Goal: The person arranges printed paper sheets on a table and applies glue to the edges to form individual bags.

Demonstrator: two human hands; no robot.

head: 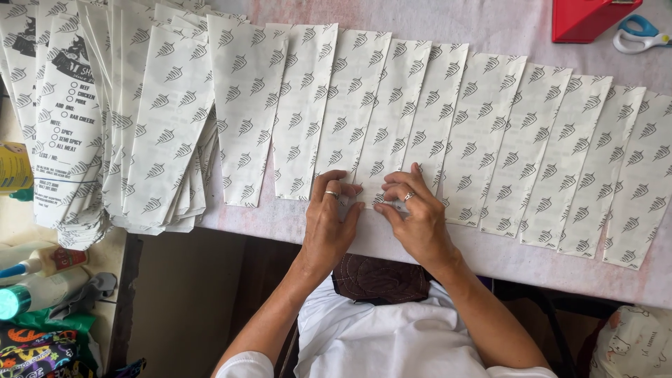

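In the middle of the frame both hands rest on the lower end of a paper sleeve (383, 133), one of many long, narrow white sleeves printed with a small grey leaf-like pattern. The left hand (332, 220) lies flat with its fingers (327, 183) stretched out and pressing on the paper, a ring on one finger; it grips nothing. The right hand (414, 218) is just beside it, its fingers (409, 183) bent a little and pressing down on the bottom edge of the same sleeve, also with a ring; it may be pinching a small fold there, but the view is too poor to be sure. This sleeve belongs to a row of sleeves (560, 161) that overlap each other like a fan and run from the centre to the right edge of the frame, all lying on a pale tabletop (490, 28). In the upper left of the frame a thick stack of sleeves (140, 119) is piled, some showing a printed side with black text. At the upper right lie a red box (588, 17) and scissors (640, 35) with blue handles. At the lower left stand some bottles (38, 269).
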